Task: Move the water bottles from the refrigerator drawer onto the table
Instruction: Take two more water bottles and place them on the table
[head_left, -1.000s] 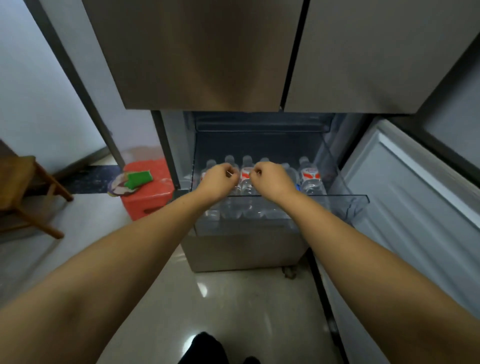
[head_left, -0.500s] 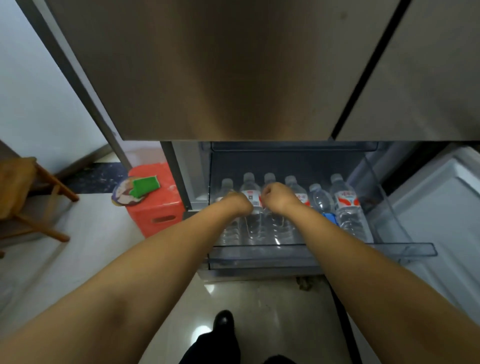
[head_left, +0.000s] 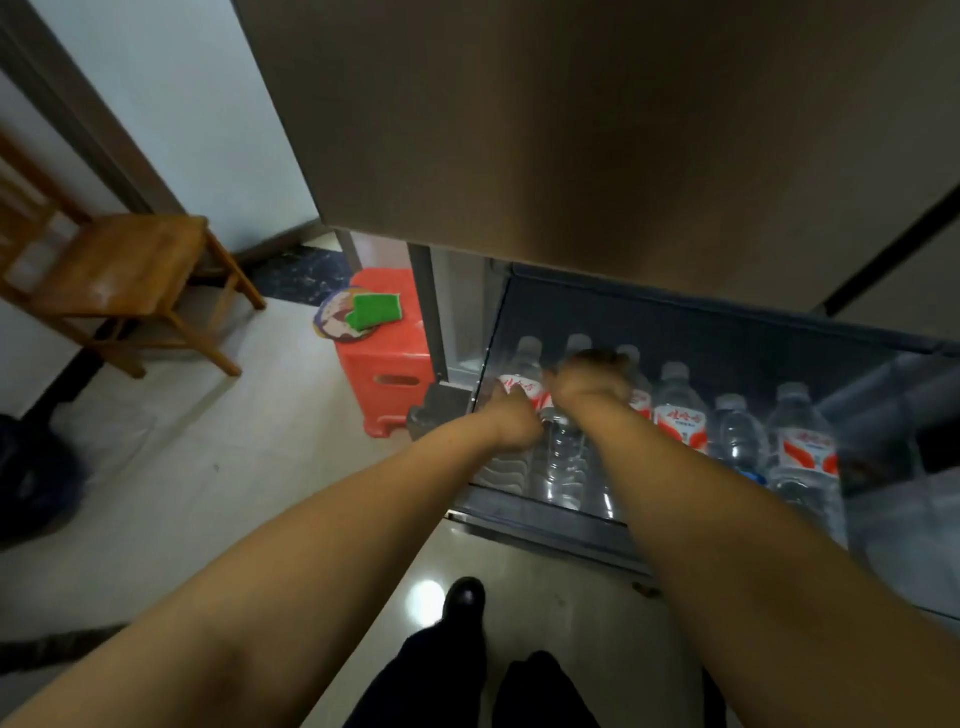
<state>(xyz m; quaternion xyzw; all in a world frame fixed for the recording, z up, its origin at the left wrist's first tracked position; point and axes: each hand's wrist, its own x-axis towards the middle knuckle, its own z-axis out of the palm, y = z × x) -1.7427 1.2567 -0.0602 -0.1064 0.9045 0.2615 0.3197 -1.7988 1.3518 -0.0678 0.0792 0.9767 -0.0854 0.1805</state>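
Bottles (head_left: 680, 415) stand packed upright in the open refrigerator drawer (head_left: 545, 525). We have our left hand (head_left: 511, 423) and right hand (head_left: 589, 382) curled around two at the row's left; blur hides how firmly. Wet plastic could slip, and tight neighbours may topple as we lift.

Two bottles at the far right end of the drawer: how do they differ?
1. The rightmost bottle is taller and wider; the small bottle beside it is shorter and slimmer.
2. The rightmost bottle wears a red and white label; the small bottle shows no red, only a bit of blue low down.

Shared: both clear plastic with pale caps, standing upright in the drawer, untouched by either hand.
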